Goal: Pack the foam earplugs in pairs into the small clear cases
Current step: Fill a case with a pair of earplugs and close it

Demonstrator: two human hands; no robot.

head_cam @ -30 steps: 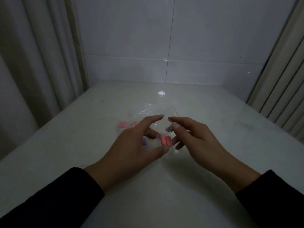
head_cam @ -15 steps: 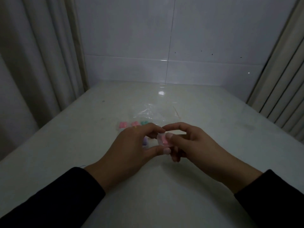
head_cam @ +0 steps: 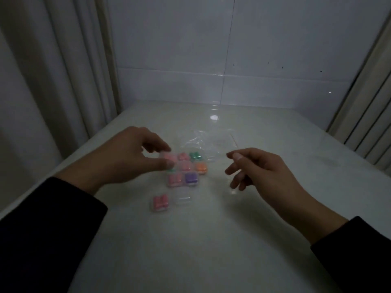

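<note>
Head view: the left hand (head_cam: 127, 159) pinches a pink-filled case (head_cam: 168, 157), its earplugs pointing away, while the right hand (head_cam: 262, 174) hovers loose, empty.

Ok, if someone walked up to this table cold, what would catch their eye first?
Probably the cluster of small clear cases mid-table, their pink, green, orange and purple earplugs the only bright colour in a dim scene. The left hand pinches a pink-filled case at the cluster's far left corner, while the right hand hovers beside it holding nothing. Crumpled clear plastic bags lie just behind.
</note>
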